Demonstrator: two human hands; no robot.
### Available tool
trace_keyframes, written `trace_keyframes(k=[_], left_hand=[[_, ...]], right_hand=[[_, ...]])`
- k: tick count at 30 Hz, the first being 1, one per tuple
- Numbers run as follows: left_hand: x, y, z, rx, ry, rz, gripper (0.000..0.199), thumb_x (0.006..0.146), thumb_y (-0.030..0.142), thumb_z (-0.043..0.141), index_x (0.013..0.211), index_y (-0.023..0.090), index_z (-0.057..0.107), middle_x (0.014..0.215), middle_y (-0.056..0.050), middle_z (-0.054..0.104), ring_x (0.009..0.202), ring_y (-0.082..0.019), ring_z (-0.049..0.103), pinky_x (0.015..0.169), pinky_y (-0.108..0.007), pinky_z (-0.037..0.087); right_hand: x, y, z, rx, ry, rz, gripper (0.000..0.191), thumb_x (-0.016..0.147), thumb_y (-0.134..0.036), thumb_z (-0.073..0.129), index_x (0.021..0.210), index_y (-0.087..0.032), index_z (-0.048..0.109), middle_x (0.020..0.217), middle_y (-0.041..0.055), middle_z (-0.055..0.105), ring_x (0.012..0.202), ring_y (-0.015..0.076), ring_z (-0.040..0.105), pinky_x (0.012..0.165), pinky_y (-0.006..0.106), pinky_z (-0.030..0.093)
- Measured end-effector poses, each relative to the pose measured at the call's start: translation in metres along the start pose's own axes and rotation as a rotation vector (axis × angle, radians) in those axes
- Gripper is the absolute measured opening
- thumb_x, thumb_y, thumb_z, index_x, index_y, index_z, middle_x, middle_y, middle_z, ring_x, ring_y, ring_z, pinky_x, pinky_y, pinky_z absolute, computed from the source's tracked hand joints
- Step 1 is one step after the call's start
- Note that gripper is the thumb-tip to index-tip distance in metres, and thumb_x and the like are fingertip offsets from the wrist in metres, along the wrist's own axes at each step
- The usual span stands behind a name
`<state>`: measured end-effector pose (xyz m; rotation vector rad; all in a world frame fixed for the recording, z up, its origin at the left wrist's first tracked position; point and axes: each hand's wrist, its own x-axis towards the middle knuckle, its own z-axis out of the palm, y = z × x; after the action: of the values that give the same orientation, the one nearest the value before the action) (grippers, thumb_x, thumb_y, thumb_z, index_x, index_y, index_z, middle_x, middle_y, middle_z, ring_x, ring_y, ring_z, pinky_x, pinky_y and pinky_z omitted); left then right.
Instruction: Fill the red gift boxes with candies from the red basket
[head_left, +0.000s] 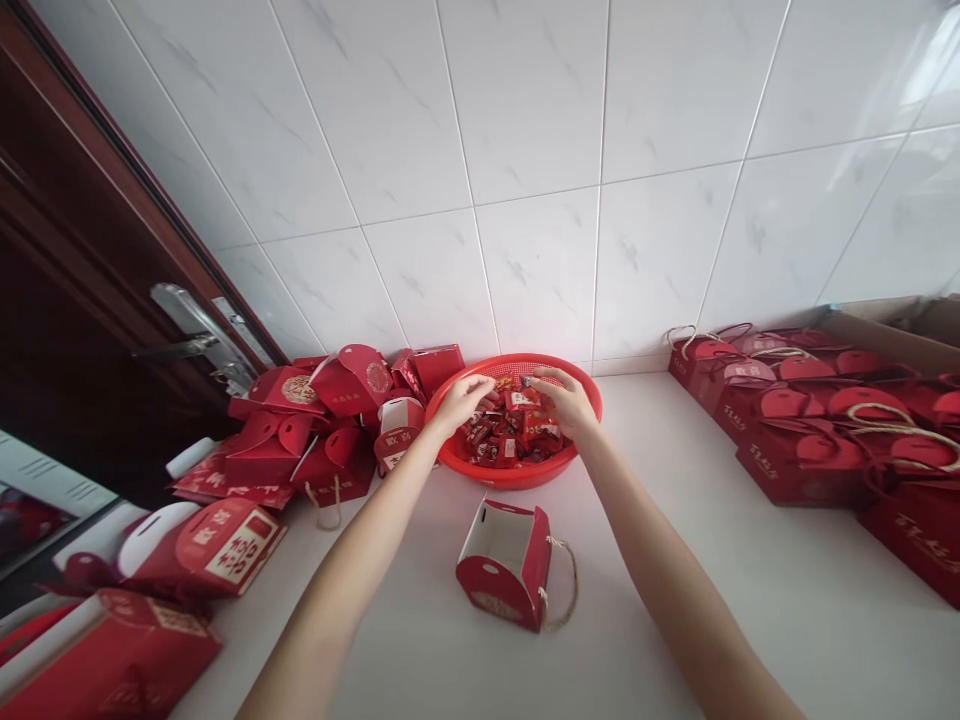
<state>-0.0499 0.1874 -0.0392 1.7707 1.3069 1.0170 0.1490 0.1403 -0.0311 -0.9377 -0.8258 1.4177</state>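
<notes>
Over candies (495, 440) in a red basket (516, 480), left hand (463, 400) and right hand (565, 402) curl, whether closed I cannot tell

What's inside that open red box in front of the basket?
The open red box shows pale inner walls and no sweets in the part in view. Its near side hides some of the bottom, so I can't tell what might lie there.

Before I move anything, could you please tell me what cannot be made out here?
All in the head view:
- Basket floor: covered by wrapped pieces.
- Their small print: too small.
- Lower-left box: cut by the picture's edge.
- Any grip by left hand or right hand: fingers hide it.
</notes>
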Motion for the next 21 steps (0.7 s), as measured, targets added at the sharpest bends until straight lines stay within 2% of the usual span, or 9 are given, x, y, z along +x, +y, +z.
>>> trace_keyframes(k=[4, 7, 13, 16, 21], left_hand=[[0.013, -0.016, -0.015, 0.215, -0.067, -0.088, 0.01, 0.065, 0.025, 0.076, 0.069, 0.02, 0.068, 0.068, -0.003, 0.069, 0.066, -0.021, 0.065, 0.069, -0.032, 0.052], [0.018, -0.025, -0.016, 0.321, -0.116, -0.11, 0.018, 0.052, 0.017, 0.081, 0.06, 0.022, 0.066, 0.065, -0.002, 0.067, 0.073, -0.024, 0.066, 0.075, -0.032, 0.05], [0.018, -0.037, -0.012, 0.378, -0.225, -0.158, 0.041, 0.031, 0.012, 0.087, 0.064, 0.024, 0.066, 0.06, 0.003, 0.064, 0.072, -0.026, 0.067, 0.071, -0.03, 0.05], [0.018, -0.04, -0.012, 0.345, -0.236, -0.165, 0.042, 0.036, 0.004, 0.082, 0.071, 0.023, 0.07, 0.062, 0.002, 0.065, 0.07, -0.025, 0.067, 0.071, -0.031, 0.051], [0.018, -0.038, -0.011, 0.214, -0.209, -0.135, 0.033, 0.058, 0.012, 0.076, 0.09, 0.02, 0.07, 0.07, -0.001, 0.068, 0.066, -0.02, 0.066, 0.066, -0.031, 0.052]], right_hand=[[0.007, 0.002, -0.004, 0.085, 0.072, 0.007, 0.023, 0.074, -0.021, 0.074, 0.095, -0.021, 0.064, 0.073, -0.0009, 0.068, 0.061, 0.0129, 0.065, 0.048, 0.021, 0.051], [0.011, 0.002, -0.005, 0.145, 0.09, 0.024, 0.014, 0.074, -0.02, 0.074, 0.085, -0.018, 0.065, 0.074, 0.0009, 0.068, 0.061, 0.0122, 0.063, 0.049, 0.021, 0.053], [0.014, 0.0, -0.006, 0.222, 0.085, 0.067, 0.013, 0.074, -0.023, 0.076, 0.075, -0.018, 0.065, 0.068, 0.0013, 0.066, 0.058, 0.0128, 0.062, 0.045, 0.022, 0.048], [0.015, 0.0, -0.006, 0.238, 0.088, 0.09, 0.012, 0.076, -0.023, 0.073, 0.075, -0.018, 0.063, 0.065, 0.0014, 0.064, 0.055, 0.0135, 0.061, 0.041, 0.022, 0.045], [0.015, 0.0, -0.007, 0.247, 0.1, 0.09, 0.013, 0.08, -0.022, 0.071, 0.074, -0.019, 0.06, 0.066, 0.0015, 0.064, 0.058, 0.0132, 0.062, 0.041, 0.02, 0.045]])
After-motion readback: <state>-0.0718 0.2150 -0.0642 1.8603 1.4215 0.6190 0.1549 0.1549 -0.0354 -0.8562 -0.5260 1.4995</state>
